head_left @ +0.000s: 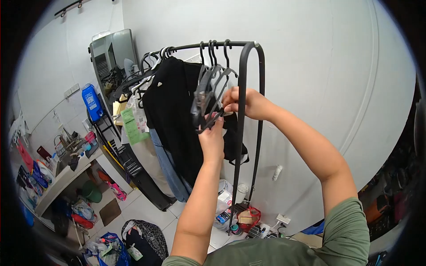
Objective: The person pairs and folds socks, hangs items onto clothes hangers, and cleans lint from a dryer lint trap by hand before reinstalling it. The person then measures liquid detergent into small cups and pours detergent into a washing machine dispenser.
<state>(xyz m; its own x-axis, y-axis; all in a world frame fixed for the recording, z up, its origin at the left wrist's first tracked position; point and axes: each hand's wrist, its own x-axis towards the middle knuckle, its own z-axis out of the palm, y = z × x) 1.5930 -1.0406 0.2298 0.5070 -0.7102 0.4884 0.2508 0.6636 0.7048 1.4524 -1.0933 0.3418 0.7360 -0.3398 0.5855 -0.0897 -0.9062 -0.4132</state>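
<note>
Several dark clothes hangers (205, 91) hang by their hooks near the right end of a black garment rack (191, 45). My left hand (213, 128) is closed around the lower part of these hangers, which are partly blurred. My right hand (248, 103) reaches in from the right, behind the rack's upright post. Its fingers are pinched together beside the hangers' edge, and what lies between them is hidden. Just left of the hangers hangs a black garment (173, 97). Dark cloth (231, 137) shows below my right hand.
Blue jeans (163, 164) and a green paper tag (134, 126) hang farther left. Bags and small boxes crowd the rack's foot, including a red bag (254, 216). A patterned dark bag (148, 239) sits on the floor. A cluttered counter (66, 179) stands at left.
</note>
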